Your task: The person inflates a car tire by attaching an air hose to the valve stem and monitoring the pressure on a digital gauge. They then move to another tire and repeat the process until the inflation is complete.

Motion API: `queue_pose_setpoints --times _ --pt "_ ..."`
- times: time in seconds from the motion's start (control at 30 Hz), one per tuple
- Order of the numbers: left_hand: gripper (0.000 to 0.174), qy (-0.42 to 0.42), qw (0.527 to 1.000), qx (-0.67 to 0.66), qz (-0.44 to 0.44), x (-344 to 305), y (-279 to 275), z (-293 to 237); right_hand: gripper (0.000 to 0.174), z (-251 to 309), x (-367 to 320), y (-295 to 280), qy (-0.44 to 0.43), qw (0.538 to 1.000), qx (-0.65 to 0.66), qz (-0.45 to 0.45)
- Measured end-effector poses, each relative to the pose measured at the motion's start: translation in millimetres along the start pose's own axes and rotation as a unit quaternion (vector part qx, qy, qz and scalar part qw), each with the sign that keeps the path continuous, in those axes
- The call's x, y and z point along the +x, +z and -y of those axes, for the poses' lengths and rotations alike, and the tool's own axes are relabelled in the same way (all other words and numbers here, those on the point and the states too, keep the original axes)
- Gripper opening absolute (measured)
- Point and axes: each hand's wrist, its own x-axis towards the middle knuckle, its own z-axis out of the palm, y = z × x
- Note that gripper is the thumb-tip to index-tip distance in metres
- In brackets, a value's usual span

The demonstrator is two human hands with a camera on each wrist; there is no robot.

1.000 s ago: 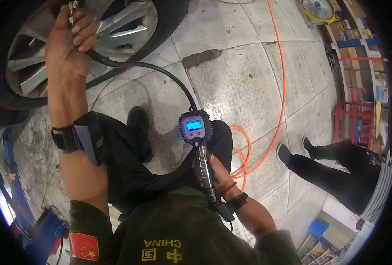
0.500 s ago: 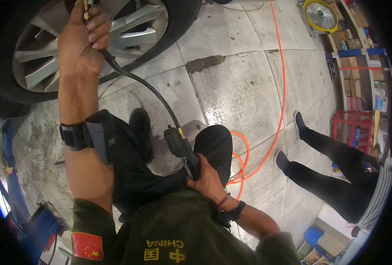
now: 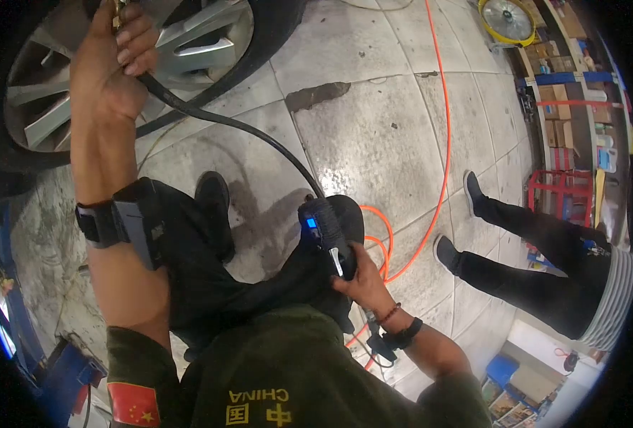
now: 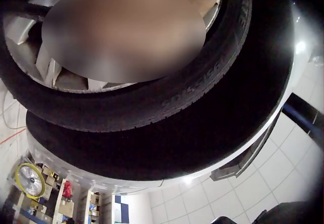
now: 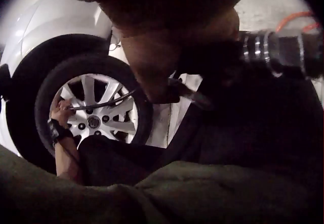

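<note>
In the head view my left hand (image 3: pixel 109 82) grips the brass air chuck (image 3: pixel 119 16) at the hose's end, up against the car wheel (image 3: pixel 206 53); the tip goes out of the frame. A black rubber hose (image 3: pixel 259 135) runs from there to a tire inflator gauge (image 3: pixel 325 225). My right hand (image 3: pixel 368 285) holds that inflator by its handle, over my knee. Its lit blue display is turned sideways, too narrow to read. The right wrist view shows the silver spoked wheel (image 5: pixel 93 121) with my left hand (image 5: pixel 62 112) at its rim.
An orange air hose (image 3: pixel 441 143) crosses the tiled floor and coils beside my knee. A person in dark trousers (image 3: pixel 523 285) stands at the right. Behind are shelves of boxes (image 3: pixel 563 128), a yellow fan (image 3: pixel 507 20) and a red rack (image 3: pixel 563 192).
My right hand turned the inflator's display away, then partly back, so its blue screen now shows edge-on. My left hand keeps its grip at the wheel. The other person's feet shifted.
</note>
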Motion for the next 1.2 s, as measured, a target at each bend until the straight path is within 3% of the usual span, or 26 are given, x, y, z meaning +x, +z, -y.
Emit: queue_pose_setpoints --times 0.03,0.07,0.13,0.23,0.3,0.4,0.43,0.57,0.67,0.73,0.8,0.83,1.0,1.07,1.1,1.13,1.17,1.2 --pt "0.026 -0.003 1.0 0.0 -0.001 1 -3 0 0.086 -11 -2 3 -0.066 0.993 -0.089 -0.049" --pt "0.026 -0.028 0.999 -0.036 0.028 4 -6 -2 0.086 -6 -4 0 -0.063 0.993 -0.09 -0.05" --pt "0.026 -0.051 0.994 -0.078 0.06 6 -6 -1 0.09 8 1 -10 0.025 0.984 -0.172 -0.048" --pt "0.026 -0.041 0.995 -0.076 0.045 5 -6 0 0.094 1 11 -20 0.032 0.979 -0.194 -0.053" --pt "0.025 -0.068 0.989 -0.099 0.091 9 -11 -2 0.095 -4 17 -23 0.014 0.972 -0.229 -0.055" --pt "0.024 -0.045 0.992 -0.076 0.085 11 -12 0 0.088 -20 17 -21 -0.026 0.969 -0.236 -0.076" --pt "0.024 -0.046 0.992 -0.079 0.085 10 -12 0 0.08 -23 16 -20 -0.027 0.971 -0.222 -0.083" --pt "0.023 -0.054 0.99 -0.092 0.095 11 -14 0 0.081 -24 17 -15 0.008 0.978 -0.185 -0.093" --pt "0.023 -0.066 0.981 -0.116 0.137 17 -22 -1 0.076 -34 19 -14 -0.007 0.979 -0.188 -0.073" --pt "0.023 -0.07 0.976 -0.12 0.168 18 -17 1 0.069 -40 18 -17 -0.067 0.99 -0.119 -0.021" --pt "0.027 -0.028 0.993 -0.008 -0.114 6 13 -2 0.065 -36 16 -26 -0.072 0.991 -0.107 -0.023" --pt "0.027 -0.058 0.989 -0.069 0.116 24 -26 2 0.065 -36 15 -29 -0.054 0.994 -0.094 -0.008" --pt "0.026 -0.056 0.992 -0.081 0.075 13 -1 0 0.064 -24 5 -35 -0.01 0.996 -0.093 0.007" --pt "0.026 0.015 0.992 0.008 -0.125 7 15 4 0.063 -20 2 -33 -0.022 0.995 -0.096 0.008" --pt "0.025 -0.07 0.995 -0.064 0.002 28 -24 3 0.064 -18 2 -33 -0.032 0.993 -0.109 0.007" --pt "0.025 -0.073 0.995 -0.065 0.006 33 -44 4 0.064 -18 2 -30 -0.029 0.994 -0.108 0.004" --pt "0.017 -0.005 0.989 0.149 0.017 29 -57 7 0.062 -19 2 -25 -0.017 0.996 -0.084 0.007" --pt "0.038 0.065 0.936 0.345 0.036 24 -61 15 0.06 -22 1 -26 0.001 0.998 -0.064 -0.001"
